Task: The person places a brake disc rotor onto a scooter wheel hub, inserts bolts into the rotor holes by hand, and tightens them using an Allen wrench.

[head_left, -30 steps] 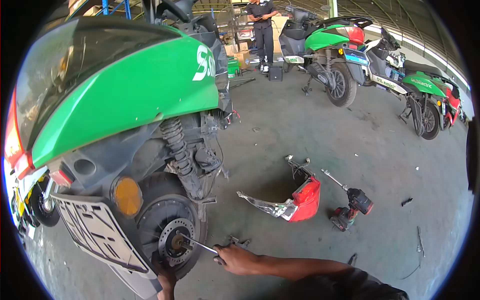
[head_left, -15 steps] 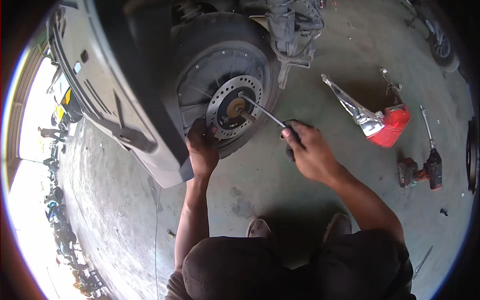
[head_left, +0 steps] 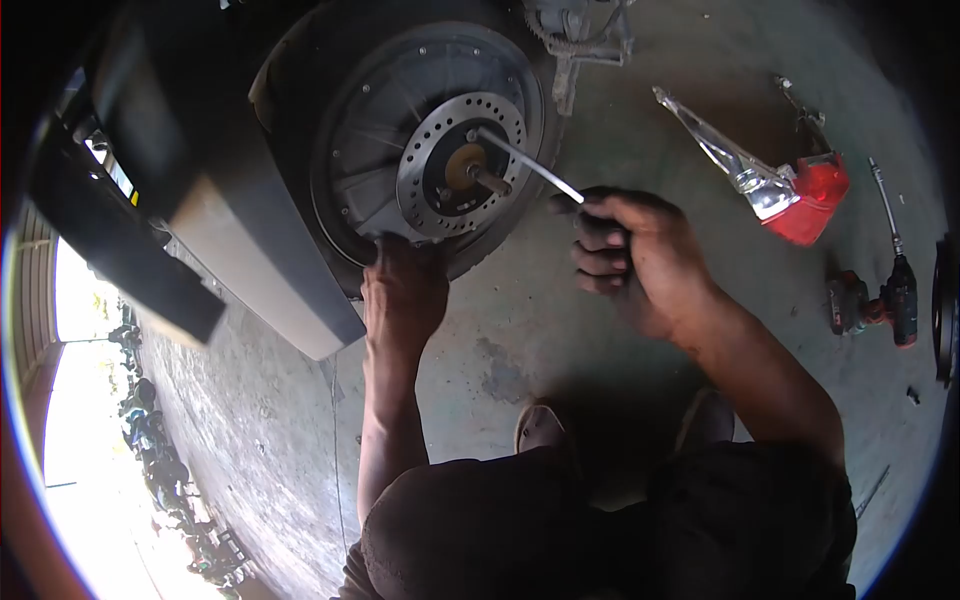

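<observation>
In the head view, a wheel [head_left: 375, 190] carries a drilled brake disc [head_left: 411, 178] with an axle [head_left: 493, 183] jutting from its centre. My left hand [head_left: 407, 285] grips the lower edge of the wheel beside the disc, its fingertips partly hidden. My right hand [head_left: 640, 255] is closed around the end of a slim steel-shafted hand tool [head_left: 540, 172], thumb along it and other fingers curled below. The tool's far end meets the disc's inner part, at a bolt above the axle. Its exact tip shape is too small to tell.
A pale body panel [head_left: 240, 250] overhangs the wheel at left. On the concrete floor at right lie a red tail light [head_left: 815, 195] with a chrome bracket and a cordless drill [head_left: 890, 305] with a long extension. Vehicle parts [head_left: 580, 30] hang at the top.
The view has shifted, bringing the panel's underside closer. My right hand has turned about the tool and moved away from the disc. My left hand stays at the wheel's lower edge.
</observation>
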A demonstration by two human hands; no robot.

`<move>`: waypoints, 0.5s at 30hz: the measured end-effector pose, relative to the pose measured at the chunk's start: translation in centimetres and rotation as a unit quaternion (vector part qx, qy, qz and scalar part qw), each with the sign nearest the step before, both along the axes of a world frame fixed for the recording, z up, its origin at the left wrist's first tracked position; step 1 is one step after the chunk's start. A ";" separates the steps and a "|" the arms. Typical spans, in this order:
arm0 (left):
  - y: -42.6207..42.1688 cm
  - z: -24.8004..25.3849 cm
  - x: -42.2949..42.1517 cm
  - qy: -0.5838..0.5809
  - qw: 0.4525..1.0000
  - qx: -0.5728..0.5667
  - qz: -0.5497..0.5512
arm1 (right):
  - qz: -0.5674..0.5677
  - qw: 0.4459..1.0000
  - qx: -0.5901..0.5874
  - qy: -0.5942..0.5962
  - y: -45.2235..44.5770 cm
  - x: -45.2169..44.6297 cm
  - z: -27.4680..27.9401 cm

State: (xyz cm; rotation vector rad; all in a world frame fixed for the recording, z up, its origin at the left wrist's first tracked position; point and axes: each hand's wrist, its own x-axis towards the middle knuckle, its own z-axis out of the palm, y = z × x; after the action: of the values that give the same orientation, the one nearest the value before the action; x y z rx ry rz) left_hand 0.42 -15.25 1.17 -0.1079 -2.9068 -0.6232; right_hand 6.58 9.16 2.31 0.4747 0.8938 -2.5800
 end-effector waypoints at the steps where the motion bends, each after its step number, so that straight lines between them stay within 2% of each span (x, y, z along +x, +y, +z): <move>1: 0.0 0.5 0.6 -0.103 0.994 -0.023 -0.043 | -0.003 0.998 0.044 0.041 0.0 0.5 0.0; 2: -0.1 0.8 1.3 -0.208 0.974 -0.046 -0.083 | -0.027 0.977 0.201 0.065 -0.2 1.1 0.3; 3: 0.3 0.9 1.8 -0.285 0.934 0.182 -0.112 | -0.023 0.979 0.193 0.055 -0.6 1.6 -0.6; 4: 1.1 0.7 2.2 -0.342 0.840 0.402 -0.127 | -0.019 0.901 0.383 0.204 -0.9 2.1 -1.8; 5: 2.2 0.7 2.4 -0.347 0.840 0.399 -0.118 | -0.012 0.763 0.547 0.344 -1.2 2.6 -2.5; 6: 3.6 0.6 2.4 -0.341 0.784 0.507 -0.106 | 0.044 0.727 0.590 0.350 -1.2 2.6 -2.7; 7: 4.3 0.3 2.3 -0.330 0.717 0.608 -0.093 | 0.048 0.731 0.585 0.348 -1.4 2.6 -3.1; 9: 4.8 -0.4 1.7 -0.306 0.732 0.604 -0.080 | 0.044 0.643 0.647 0.408 -1.7 2.5 -3.8; 10: 4.9 -0.6 1.5 -0.279 0.746 0.600 -0.072 | 0.045 0.644 0.646 0.408 -1.9 2.5 -3.7; 12: 4.7 -0.8 1.2 -0.271 0.756 0.591 -0.073 | 0.047 0.596 0.680 0.423 -2.1 2.3 -3.6; 13: 4.6 -1.0 1.1 -0.264 0.766 0.581 -0.074 | 0.047 0.597 0.680 0.423 -2.3 2.2 -3.9; 15: 4.6 -1.6 1.0 -0.263 0.764 0.585 -0.069 | 0.032 0.562 0.697 0.444 -2.6 2.0 -4.8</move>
State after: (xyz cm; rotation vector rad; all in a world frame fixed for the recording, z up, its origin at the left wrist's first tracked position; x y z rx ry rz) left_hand 1.42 -10.66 -0.43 0.0313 -2.2962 -2.6622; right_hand 8.61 6.57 -2.46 -0.6632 3.0874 -1.2390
